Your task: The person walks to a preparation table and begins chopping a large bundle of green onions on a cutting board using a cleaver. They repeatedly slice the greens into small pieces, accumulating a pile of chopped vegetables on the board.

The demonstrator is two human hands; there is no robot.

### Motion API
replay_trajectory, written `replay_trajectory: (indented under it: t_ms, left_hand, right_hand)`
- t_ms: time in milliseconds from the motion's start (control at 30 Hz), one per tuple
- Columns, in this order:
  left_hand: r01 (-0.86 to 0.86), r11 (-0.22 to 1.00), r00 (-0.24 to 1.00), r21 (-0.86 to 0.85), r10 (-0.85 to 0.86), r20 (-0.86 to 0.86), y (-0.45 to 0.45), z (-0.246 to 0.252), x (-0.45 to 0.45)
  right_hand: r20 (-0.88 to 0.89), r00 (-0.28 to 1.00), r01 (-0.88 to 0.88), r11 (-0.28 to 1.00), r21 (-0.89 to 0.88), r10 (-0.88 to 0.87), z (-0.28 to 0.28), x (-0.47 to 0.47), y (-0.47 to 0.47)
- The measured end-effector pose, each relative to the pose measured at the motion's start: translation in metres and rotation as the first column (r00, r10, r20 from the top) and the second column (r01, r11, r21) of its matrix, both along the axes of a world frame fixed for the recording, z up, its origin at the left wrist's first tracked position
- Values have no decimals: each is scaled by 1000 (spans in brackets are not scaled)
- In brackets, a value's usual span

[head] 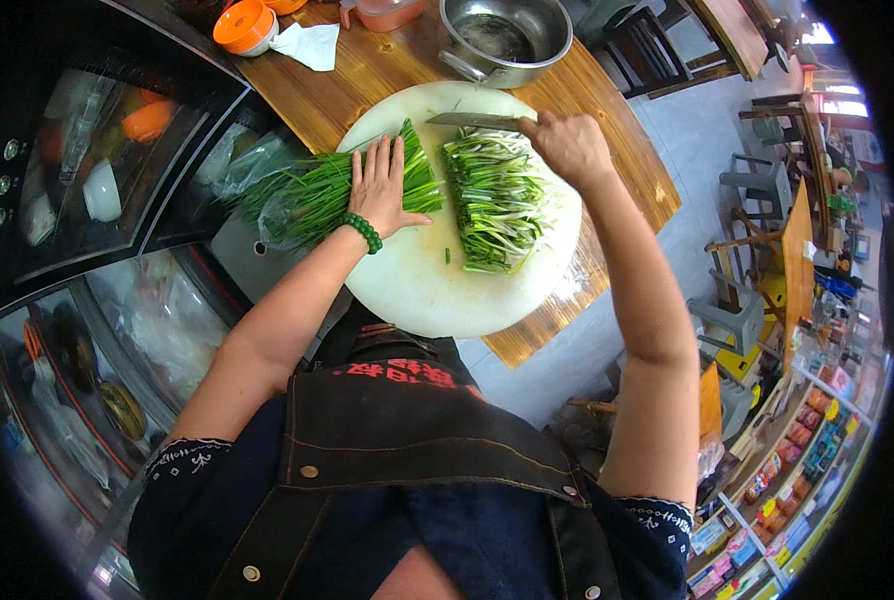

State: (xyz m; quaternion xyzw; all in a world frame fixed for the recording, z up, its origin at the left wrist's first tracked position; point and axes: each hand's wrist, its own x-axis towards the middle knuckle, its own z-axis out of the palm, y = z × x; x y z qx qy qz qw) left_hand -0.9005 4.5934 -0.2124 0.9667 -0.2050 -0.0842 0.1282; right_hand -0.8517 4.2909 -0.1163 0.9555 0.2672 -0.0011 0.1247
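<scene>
My left hand [378, 180] lies flat across a long bundle of garlic chives [319, 187], holding it down with the thumb out to the side. The leafy ends trail left off the board, partly under a clear plastic bag [270, 161]. In my right hand [570, 146] is a kitchen knife [480, 120], its blade pointing left over the far part of the round white cutting board [409, 292]. Below the blade lies a cut block of chives [495, 199] with pale stems on its right. A narrow gap separates this block from the held bundle.
A metal pot [507, 71] stands on the wooden table [634, 150] beyond the board. Orange-and-white bowls [246, 28] and a white tissue [308, 46] sit at the far left. A dark glass-fronted cabinet [101, 150] is at left. Stools [739, 322] and stocked shelves [784, 465] are at right.
</scene>
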Motion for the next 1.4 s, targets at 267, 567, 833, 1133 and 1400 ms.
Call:
replay_trajectory:
  t_ms: [267,567,833,1133,1400]
  left_hand:
    - [96,914,983,-394,-25,180,-14,16,-56]
    - [-949,257,85,-184,-354,-931,-108,-32,-155]
    - [-827,103,535,-553,-162,-829,-149,-38,-112]
    - [-594,695,727,-405,249,-640,-128,-55,-73]
    - [112,992,841,-52,-123,-527,-122,-5,-35]
  right_hand:
    - [-48,972,-235,961,-146,230,8,10,-25]
    - [-223,968,76,982,-170,-113,26,-61,-13]
    - [-525,778,377,925,-49,-345,33,-94,-18]
    - [-931,200,923,379,74,-304,42,-176,-22]
    - [-982,39,938,-347,-28,186,-8,-266,18]
